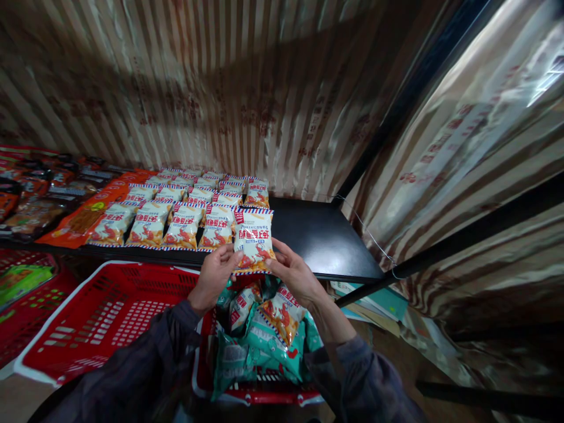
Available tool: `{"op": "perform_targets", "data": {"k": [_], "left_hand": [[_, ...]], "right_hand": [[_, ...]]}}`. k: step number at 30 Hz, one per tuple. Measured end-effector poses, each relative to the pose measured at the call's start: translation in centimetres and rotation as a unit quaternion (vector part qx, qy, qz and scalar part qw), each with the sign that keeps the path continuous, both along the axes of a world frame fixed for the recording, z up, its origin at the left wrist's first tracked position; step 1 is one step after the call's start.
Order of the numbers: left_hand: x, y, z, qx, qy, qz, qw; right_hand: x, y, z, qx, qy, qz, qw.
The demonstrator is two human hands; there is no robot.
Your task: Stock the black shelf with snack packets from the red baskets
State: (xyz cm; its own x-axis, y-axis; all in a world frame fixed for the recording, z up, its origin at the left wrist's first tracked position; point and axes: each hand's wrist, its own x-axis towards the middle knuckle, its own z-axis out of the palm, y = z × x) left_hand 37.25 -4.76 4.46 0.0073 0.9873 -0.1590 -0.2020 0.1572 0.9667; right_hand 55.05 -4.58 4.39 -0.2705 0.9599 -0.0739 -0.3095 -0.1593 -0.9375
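Have a white-and-orange shrimp snack packet held by its lower sides, with left grip and right grip both closed on it, thumbs pressed to the printed face. Keep it at the front edge of the black shelf, just right of the front row of matching snack packets; cannot tell whether touching the shelf. See those rows run from front edge to back edge, well apart from the right end. Find farther left along the front edge a flat orange packet, then dark packets. Look below the front edge for a red basket with teal bags and another white packet on top, beside a white-rimmed red basket.
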Motion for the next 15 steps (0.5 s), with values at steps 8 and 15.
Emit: {"op": "perform_targets", "data": {"k": [8, 15], "left_hand": [[1.6, 0.1, -1.5, 0.028, 0.029, -0.03, 0.999], [5.2, 5.1, -0.3, 0.089, 0.145, -0.027, 0.985]], "right_hand": [[0.8, 0.3, -0.8, -0.03, -0.034, -0.07, 0.997], [2.6, 5.1, -0.8, -0.014, -0.044, -0.201, 0.978]]}}
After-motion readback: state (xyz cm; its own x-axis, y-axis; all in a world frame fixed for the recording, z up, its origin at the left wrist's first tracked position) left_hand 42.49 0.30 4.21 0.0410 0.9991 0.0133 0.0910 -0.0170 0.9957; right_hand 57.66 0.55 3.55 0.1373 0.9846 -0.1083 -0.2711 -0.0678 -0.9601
